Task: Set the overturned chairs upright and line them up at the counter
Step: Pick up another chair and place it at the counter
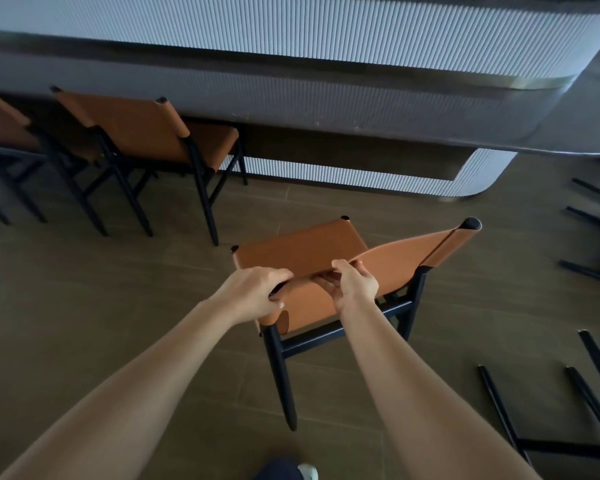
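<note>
Gripping the backrest of an upright tan chair [302, 251], the left hand [253, 294] and right hand [355, 289] sit close together, fingers curled over its top edge. Ahead and left of the hands, two chairs [132, 129] stand at the counter [326, 91]. To their right, overturned chairs' legs [500, 407] apparently still await righting.

Brown tiled floor [118, 271], dark trouser leg [278, 472], white shoe tip [309, 472] at bottom edge

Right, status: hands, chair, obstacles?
Left hand, right hand grip tan leather chair by backrest. Chair upright, short of white ribbed counter. Overturned chairs' black legs lie right.
</note>
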A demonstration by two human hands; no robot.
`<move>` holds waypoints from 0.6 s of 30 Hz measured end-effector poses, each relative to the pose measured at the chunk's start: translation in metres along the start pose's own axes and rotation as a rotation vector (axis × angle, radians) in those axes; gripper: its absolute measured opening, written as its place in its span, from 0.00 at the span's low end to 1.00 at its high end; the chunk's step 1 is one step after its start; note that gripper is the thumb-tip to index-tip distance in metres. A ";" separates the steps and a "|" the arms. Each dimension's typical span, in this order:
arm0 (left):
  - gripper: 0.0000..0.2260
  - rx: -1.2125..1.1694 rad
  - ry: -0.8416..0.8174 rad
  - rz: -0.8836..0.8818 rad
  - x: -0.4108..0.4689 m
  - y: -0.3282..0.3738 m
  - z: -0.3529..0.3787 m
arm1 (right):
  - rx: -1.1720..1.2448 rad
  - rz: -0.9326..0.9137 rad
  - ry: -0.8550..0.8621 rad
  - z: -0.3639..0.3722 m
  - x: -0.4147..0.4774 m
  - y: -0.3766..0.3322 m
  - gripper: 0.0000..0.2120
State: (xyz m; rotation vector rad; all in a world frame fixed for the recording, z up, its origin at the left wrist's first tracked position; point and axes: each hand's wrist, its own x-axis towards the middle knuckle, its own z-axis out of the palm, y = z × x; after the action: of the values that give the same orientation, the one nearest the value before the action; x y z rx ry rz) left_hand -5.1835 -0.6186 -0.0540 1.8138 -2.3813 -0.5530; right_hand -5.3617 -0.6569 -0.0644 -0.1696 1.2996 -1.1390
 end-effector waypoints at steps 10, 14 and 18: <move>0.07 0.105 0.087 -0.076 -0.007 0.038 0.028 | -0.124 0.032 0.013 -0.023 -0.001 0.005 0.04; 0.02 0.107 0.072 -0.135 -0.012 0.055 0.043 | -0.237 0.004 0.028 -0.042 0.003 0.016 0.10; 0.06 0.076 0.069 -0.209 -0.021 0.070 0.056 | -0.363 -0.005 0.036 -0.061 0.004 0.025 0.12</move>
State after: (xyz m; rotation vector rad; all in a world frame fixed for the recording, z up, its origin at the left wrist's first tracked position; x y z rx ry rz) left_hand -5.2574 -0.5707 -0.0790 2.0929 -2.2125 -0.4165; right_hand -5.3984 -0.6185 -0.1040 -0.4207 1.5319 -0.9046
